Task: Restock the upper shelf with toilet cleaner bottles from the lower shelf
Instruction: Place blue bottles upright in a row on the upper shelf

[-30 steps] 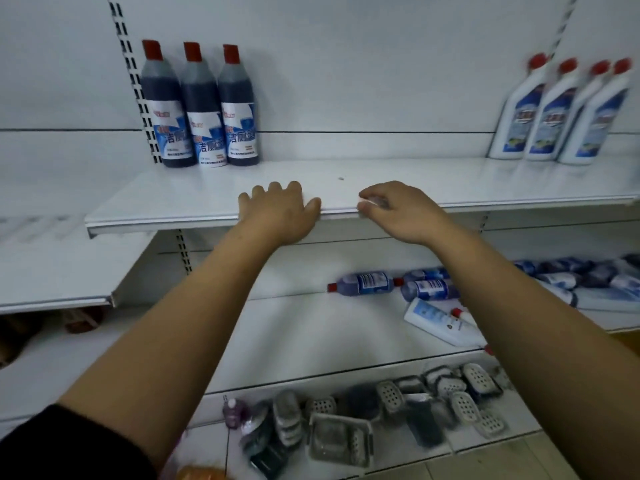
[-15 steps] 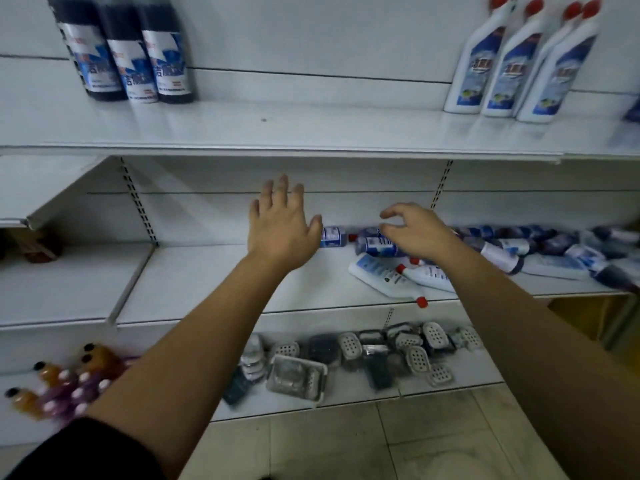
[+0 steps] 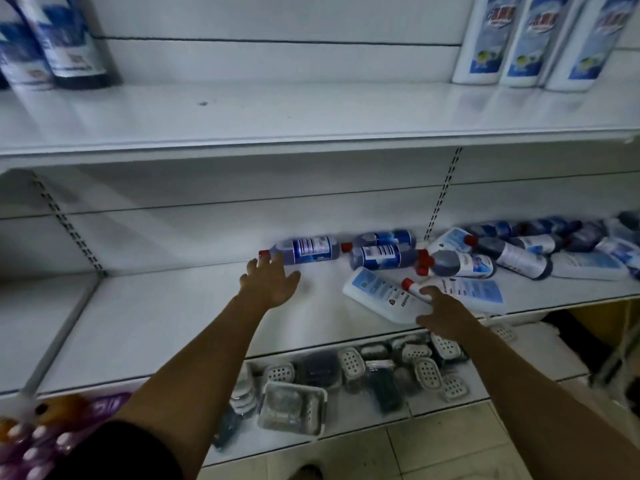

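The left hand (image 3: 270, 284), fingers spread and holding nothing, is held just beside the left-pointing cap of a blue bottle (image 3: 306, 250) laid lengthwise along the lower shelf (image 3: 166, 313). A white bottle (image 3: 377, 292), laid diagonally there, is covered at its near end by the right hand (image 3: 446, 315); whether it is gripped cannot be told.

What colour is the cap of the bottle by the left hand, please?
Red cap, head view.

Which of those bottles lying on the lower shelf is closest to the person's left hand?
The leftmost dark blue bottle, with its red cap pointing left, just at the outstretched fingertips of the left hand. All the other bottles lie farther right.
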A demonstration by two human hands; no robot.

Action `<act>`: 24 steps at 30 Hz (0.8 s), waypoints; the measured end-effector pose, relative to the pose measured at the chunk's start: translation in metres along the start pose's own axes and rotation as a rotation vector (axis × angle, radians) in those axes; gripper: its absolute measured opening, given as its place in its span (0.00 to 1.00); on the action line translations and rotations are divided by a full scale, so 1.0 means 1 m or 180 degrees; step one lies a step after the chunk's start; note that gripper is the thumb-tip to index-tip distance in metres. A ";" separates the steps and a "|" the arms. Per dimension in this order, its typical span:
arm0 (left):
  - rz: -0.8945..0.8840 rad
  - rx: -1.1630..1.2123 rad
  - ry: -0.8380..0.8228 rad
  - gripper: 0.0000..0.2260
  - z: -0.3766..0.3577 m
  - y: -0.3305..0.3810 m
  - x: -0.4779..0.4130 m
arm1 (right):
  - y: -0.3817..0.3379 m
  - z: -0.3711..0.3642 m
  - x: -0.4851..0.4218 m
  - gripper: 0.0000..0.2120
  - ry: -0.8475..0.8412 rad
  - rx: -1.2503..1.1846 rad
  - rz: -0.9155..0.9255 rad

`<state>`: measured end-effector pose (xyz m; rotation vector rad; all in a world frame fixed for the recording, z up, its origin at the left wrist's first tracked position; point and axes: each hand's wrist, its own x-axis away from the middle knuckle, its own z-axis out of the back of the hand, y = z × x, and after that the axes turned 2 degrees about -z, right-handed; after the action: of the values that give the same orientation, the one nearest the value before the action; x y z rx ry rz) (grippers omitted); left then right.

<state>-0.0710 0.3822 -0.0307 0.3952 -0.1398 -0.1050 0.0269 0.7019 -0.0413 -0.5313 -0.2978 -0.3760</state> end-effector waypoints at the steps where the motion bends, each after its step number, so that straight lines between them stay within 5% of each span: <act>1: -0.0013 0.0048 -0.0003 0.31 -0.007 -0.004 -0.016 | 0.002 -0.005 -0.011 0.39 -0.0090 0.0074 -0.0007; 10: -0.0166 -0.0059 -0.0081 0.33 -0.056 -0.032 -0.134 | 0.028 -0.021 -0.069 0.48 -0.0155 0.0687 0.0282; 19: -0.0311 -0.1012 0.0214 0.29 -0.061 -0.052 -0.156 | -0.036 0.059 -0.029 0.19 0.0464 0.1083 0.0543; 24: -0.0461 -0.0099 0.0027 0.30 -0.036 -0.060 -0.129 | -0.090 0.051 -0.044 0.12 0.1182 0.0179 0.1210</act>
<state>-0.1970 0.3575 -0.1023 0.3744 -0.1010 -0.2478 -0.0589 0.6699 0.0236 -0.4408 0.1513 -0.0914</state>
